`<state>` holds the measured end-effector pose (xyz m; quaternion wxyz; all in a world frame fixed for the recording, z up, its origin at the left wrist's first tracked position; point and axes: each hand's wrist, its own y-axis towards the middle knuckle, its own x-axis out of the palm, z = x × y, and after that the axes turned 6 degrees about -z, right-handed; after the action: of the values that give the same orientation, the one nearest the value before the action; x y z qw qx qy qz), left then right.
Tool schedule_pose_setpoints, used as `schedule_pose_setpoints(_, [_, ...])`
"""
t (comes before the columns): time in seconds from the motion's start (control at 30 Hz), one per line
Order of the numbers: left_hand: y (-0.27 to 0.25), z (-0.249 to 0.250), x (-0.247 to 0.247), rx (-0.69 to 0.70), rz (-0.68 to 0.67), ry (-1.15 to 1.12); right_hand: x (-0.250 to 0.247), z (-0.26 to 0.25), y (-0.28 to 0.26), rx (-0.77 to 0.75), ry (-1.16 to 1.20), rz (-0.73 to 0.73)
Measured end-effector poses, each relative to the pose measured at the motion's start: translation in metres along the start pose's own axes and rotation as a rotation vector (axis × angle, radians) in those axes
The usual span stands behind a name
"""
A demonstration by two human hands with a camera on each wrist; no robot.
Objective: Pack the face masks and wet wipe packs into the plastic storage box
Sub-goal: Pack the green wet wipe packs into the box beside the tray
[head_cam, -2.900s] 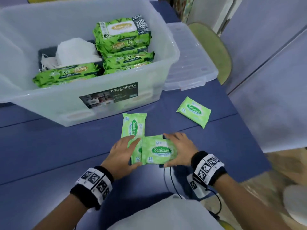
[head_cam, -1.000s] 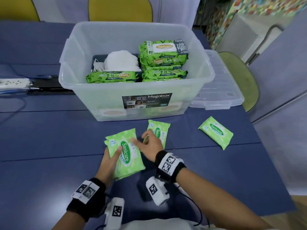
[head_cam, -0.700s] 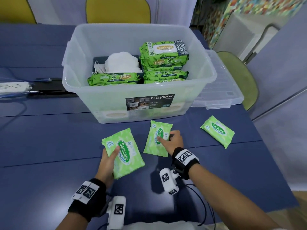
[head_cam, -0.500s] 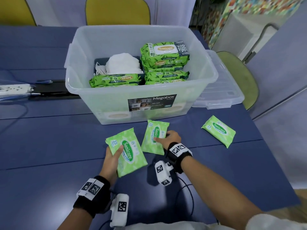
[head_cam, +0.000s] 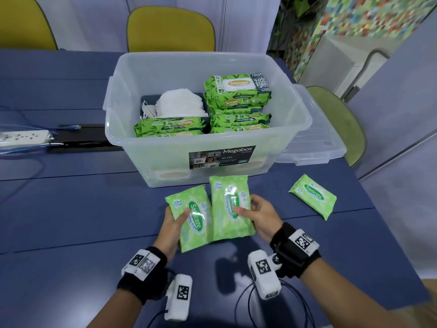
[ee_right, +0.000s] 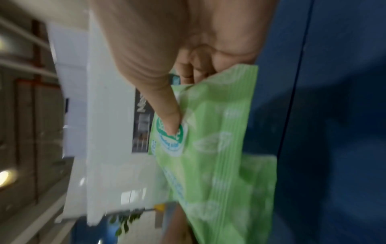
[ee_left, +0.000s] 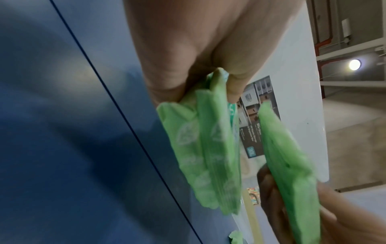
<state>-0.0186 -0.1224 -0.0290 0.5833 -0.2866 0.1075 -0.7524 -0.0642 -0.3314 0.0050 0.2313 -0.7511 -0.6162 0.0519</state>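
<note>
Wipe packs are both lifted now: we're gripping one in our left hand. Our right hand is now grasping the second pack, off the table.

Left hand palm up, thumb on top, pinching a small wipe pack; right hand likewise pinching a second pack; both forearms extended forward, wrists banded.

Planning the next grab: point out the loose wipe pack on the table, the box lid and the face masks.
loose wipe pack [head_cam: 312, 196], head view, on its logo.
box lid [head_cam: 314, 140], head view, on its flat top.
face masks [head_cam: 181, 104], head view, on the white stack's top.
</note>
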Motion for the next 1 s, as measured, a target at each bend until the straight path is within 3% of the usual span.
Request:
schedule_pose_setpoints(0.07, [0.001, 0.002, 0.013, -0.013, -0.041, -0.047, 0.014, -0.001, -0.007, -0.025, -0.130, -0.051])
schedule_pose_setpoints(0.2, [-0.003, 0.006, 0.033, -0.076, -0.158, -0.175, 0.032, 0.012, -0.005, -0.079, -0.466, 0.000])
schedule_pose_setpoints(0.4, [0.000, -0.007, 0.031, -0.015, -0.069, -0.057, 0.036, 0.009, -0.009, -0.087, -0.823, 0.069])
schedule_pose_setpoints(0.5, [0.002, -0.013, 0.032, 0.001, -0.077, -0.022, 0.024, 0.006, -0.011, -0.061, -0.893, 0.039])
schedule_pose_setpoints(0.57, [0.003, -0.014, 0.031, 0.010, -0.072, 0.008, 0.003, 0.001, -0.005, -0.037, -0.842, 0.057])
schedule_pose_setpoints(0.67, [0.006, -0.013, 0.029, 0.008, -0.059, 0.036, -0.059, -0.008, 0.017, -0.033, -0.822, 0.261])
schedule_pose_setpoints(0.73, [0.007, -0.014, 0.026, 0.012, -0.065, 0.047, -0.110, -0.012, 0.030, 0.024, -0.957, 0.404])
schedule_pose_setpoints(0.8, [0.009, -0.015, 0.025, 0.011, -0.057, 0.051, -0.158, -0.016, 0.034, 0.174, -1.143, 0.468])
schedule_pose_setpoints(0.87, [0.011, -0.018, 0.024, 0.009, -0.054, 0.059, -0.195, -0.019, 0.034, 0.280, -1.251, 0.480])
schedule_pose_setpoints(1.0, [0.013, -0.021, 0.025, 0.008, -0.064, 0.084, -0.238, -0.023, 0.040, 0.311, -1.309, 0.379])
